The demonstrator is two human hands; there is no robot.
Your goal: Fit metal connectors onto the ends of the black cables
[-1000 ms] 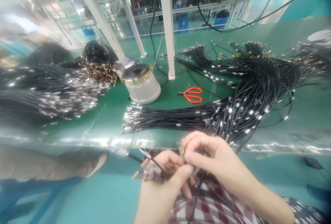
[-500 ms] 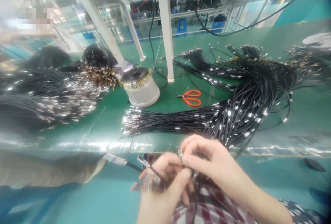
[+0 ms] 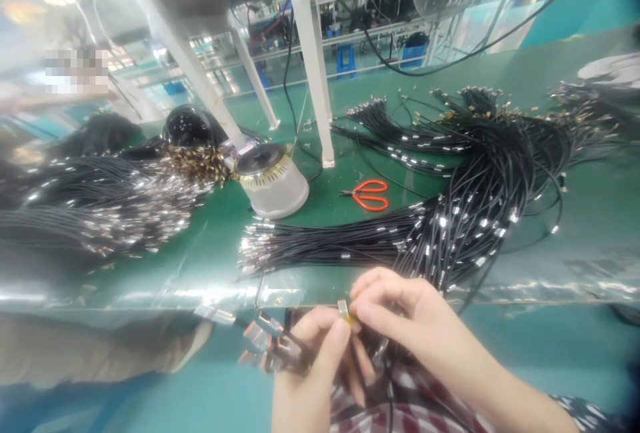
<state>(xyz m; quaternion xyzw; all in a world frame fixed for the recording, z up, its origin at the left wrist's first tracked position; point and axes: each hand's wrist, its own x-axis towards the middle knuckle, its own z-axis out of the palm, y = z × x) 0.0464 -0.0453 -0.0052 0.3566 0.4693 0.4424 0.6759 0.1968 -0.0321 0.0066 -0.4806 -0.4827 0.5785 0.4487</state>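
Note:
My left hand (image 3: 320, 353) is closed around several black cables, whose metal plugs (image 3: 257, 336) stick out past the wrist on the left. Between its thumb and forefinger it pinches one cable by a silvery USB-type connector (image 3: 343, 307). Just below the connector's metal shell sits a bit of yellow tape (image 3: 349, 319). The fingers of my right hand (image 3: 395, 306) are closed together at this tape, touching the connector's right side; the fingertips partly hide it. Both hands are in front of the table edge, above a checked cloth on my lap.
A large bundle of black cables (image 3: 350, 239) lies on the green table (image 3: 330, 203). Orange-handled scissors (image 3: 370, 195) lie behind it. A white round dispenser (image 3: 277, 196) with yellow strips round its top stands beside a white post (image 3: 313, 66). More cables (image 3: 125, 193) are heaped left. A person's sleeve (image 3: 100, 346) shows lower left.
My left thumb has moved up onto the connector's base, and the connector tilts a little differently. My right fingers have shifted slightly to its side. The whole view has tilted up a little.

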